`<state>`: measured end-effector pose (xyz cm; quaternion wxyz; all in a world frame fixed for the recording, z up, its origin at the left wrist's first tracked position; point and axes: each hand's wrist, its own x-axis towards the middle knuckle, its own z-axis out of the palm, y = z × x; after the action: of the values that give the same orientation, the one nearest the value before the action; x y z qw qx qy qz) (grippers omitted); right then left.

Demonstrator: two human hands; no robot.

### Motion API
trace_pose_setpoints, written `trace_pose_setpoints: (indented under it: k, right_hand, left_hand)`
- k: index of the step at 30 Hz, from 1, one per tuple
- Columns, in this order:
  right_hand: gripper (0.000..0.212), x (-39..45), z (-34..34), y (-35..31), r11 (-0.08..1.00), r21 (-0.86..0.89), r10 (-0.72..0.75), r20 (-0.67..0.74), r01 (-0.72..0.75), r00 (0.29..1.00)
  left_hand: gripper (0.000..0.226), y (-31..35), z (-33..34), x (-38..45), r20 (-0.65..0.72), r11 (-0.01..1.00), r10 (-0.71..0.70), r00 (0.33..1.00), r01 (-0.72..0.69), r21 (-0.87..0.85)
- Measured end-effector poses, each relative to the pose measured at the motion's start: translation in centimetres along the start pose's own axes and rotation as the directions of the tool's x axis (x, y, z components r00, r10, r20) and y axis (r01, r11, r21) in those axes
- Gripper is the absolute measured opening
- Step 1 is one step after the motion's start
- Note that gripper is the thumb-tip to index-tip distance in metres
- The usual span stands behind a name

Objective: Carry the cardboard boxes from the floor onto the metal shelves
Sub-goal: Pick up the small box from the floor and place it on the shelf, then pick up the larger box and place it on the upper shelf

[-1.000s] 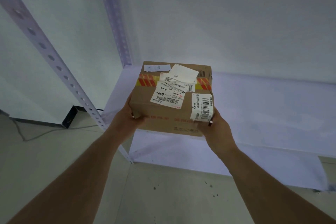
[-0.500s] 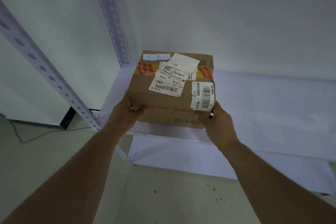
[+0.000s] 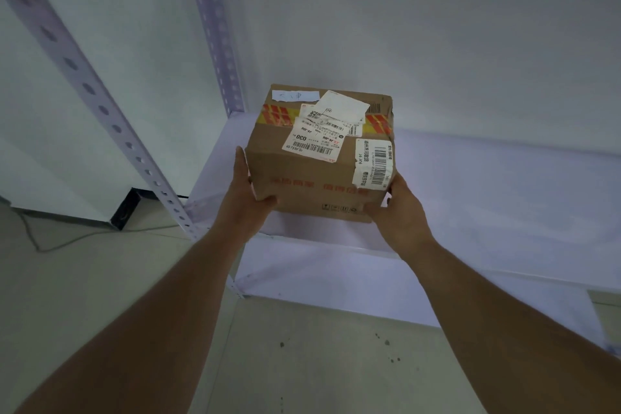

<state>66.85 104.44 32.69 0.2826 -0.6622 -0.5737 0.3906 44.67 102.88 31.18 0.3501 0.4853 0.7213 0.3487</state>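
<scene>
Brown cardboard box [image 3: 319, 175] (barcode labels, striped tape), gripped over shelf [image 3: 504, 185]

Cardboard box [image 3: 319, 175]: brown, roughly cube-shaped, flaps shut, sealed across the top with red-and-yellow striped tape. Several white shipping labels with barcodes on top, one wrapping over the near right edge; small handwritten slip at the far left. Red print along the near face. Sits level over the front left corner of the shelf [image 3: 487, 185]; contact with it can't be confirmed. Shelf: pale flat metal board, perforated uprights at its left end, another board below.
</scene>
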Motion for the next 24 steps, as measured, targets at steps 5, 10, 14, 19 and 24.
trace_pose_setpoints:
  k: [5, 10, 14, 19, 24]
  right_hand:
    - [0.084, -3.6, -0.6, -1.1, 0.994, -0.096, 0.045, -0.03, -0.048, 0.999]
    - [0.057, -9.9, -0.3, -2.3, 0.983, -0.183, -0.025, -0.13, 0.001, 0.991]
    - [0.041, -15.0, 2.0, -4.4, 0.987, -0.144, -0.08, -0.079, 0.068, 0.994]
    - [0.037, -20.2, 7.2, -8.1, 0.978, -0.146, -0.136, 0.069, 0.145, 0.988]
    - [0.031, -24.6, 13.8, -11.4, 0.951, -0.179, -0.203, 0.249, 0.252, 0.947]
  left_hand:
    - [0.087, 0.2, -0.6, -4.9, -0.026, 0.992, -0.081, 0.996, 0.079, -0.095]
    - [0.053, 1.1, -3.0, -12.4, -0.086, 0.95, -0.189, 0.978, 0.16, -0.268]
    - [0.029, -0.2, -6.0, -18.5, -0.152, 0.893, -0.254, 0.955, 0.171, -0.415]
    - [0.048, -3.1, -10.8, -24.4, -0.219, 0.859, -0.342, 0.914, 0.209, -0.468]
    - [0.051, -6.4, -16.1, -29.4, -0.301, 0.799, -0.448, 0.842, 0.226, -0.557]
